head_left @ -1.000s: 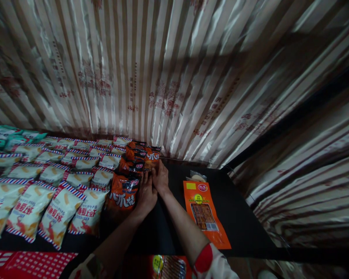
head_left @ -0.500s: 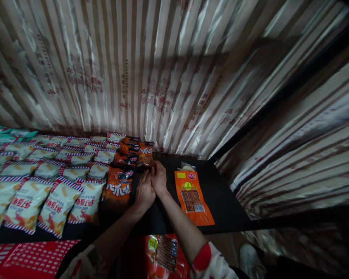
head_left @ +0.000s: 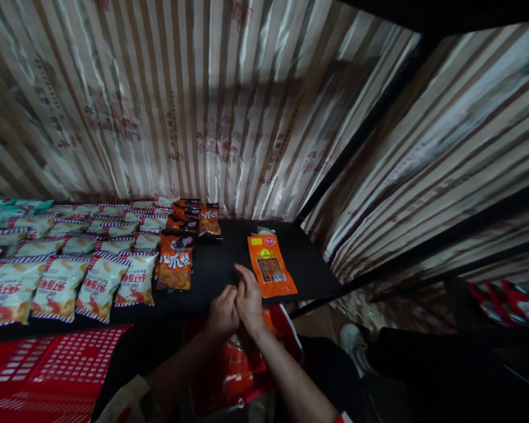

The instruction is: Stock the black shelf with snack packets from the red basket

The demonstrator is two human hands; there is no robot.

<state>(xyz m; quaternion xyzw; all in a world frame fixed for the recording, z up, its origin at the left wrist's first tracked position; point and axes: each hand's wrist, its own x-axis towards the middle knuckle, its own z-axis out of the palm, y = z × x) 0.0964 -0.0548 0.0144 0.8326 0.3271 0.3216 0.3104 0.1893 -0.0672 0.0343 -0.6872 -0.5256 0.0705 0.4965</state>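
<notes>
My right hand (head_left: 249, 299) and my left hand (head_left: 224, 312) meet at the front edge of the black shelf. The right one has its fingers stretched forward and looks open. The left is closed, its fingers curled against the right; whatever it may hold is hidden. Below them lies a red plastic bag (head_left: 291, 335) with orange packets (head_left: 240, 370) inside, partly covered by my forearms. Closest on the shelf is a flat orange snack packet (head_left: 271, 267), face up, to the right of my hands. Orange-and-black snack bags (head_left: 175, 262) stand to the left, apart from my hands.
Rows of white snack bags (head_left: 134, 279) fill the shelf's left part, with green packs (head_left: 30, 204) beyond. A red basket (head_left: 73, 358) sits below at left. The black shelf (head_left: 224, 249) ends near a dark post (head_left: 335, 170); striped sheeting (head_left: 229, 106) hangs behind.
Both hands have drawn back from the orange-and-black bags to the shelf's front edge, over the red bag. The view has shifted, showing more of the right side.
</notes>
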